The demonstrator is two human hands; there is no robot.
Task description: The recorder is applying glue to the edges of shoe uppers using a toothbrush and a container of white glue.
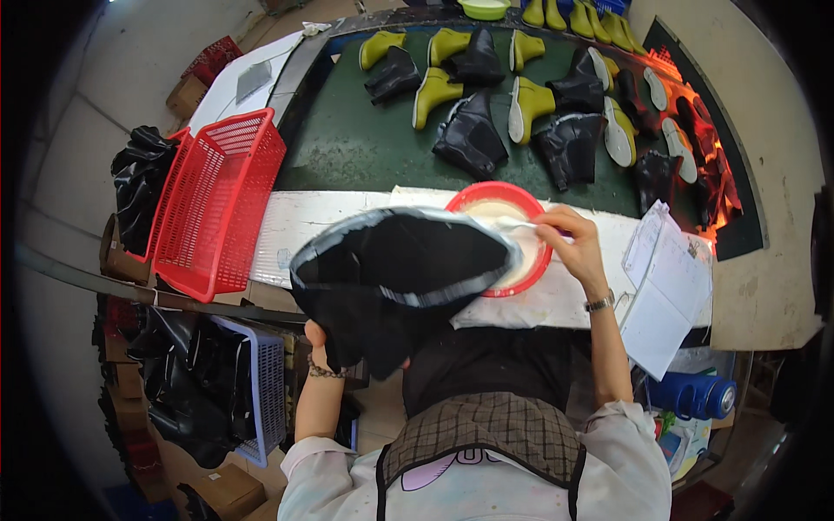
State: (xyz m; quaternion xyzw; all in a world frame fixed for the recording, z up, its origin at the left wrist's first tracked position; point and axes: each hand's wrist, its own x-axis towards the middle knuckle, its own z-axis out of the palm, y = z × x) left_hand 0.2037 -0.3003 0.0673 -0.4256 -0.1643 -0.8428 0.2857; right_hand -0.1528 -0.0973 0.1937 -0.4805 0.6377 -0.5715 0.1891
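My left hand (316,335) holds up a black boot upper (382,339) from beneath, with most of its fingers hidden behind the material. The upper's wide opening faces up, and a whitish band runs around its edge. My right hand (569,245) pinches a white-tipped brush (519,224) at the right end of that edge, over a red bowl (537,276). Creamy white liquid (495,211) lies in the bowl. Whether the brush tip touches the upper or the liquid I cannot tell.
Beyond the white ledge (278,221), a green belt (347,143) carries yellow-green lasts (434,91) and black boot uppers (473,135) toward an orange-glowing opening (717,174). Left are a red basket (217,208) and a lilac crate (265,391); right, papers (665,295) and a blue flask (692,395).
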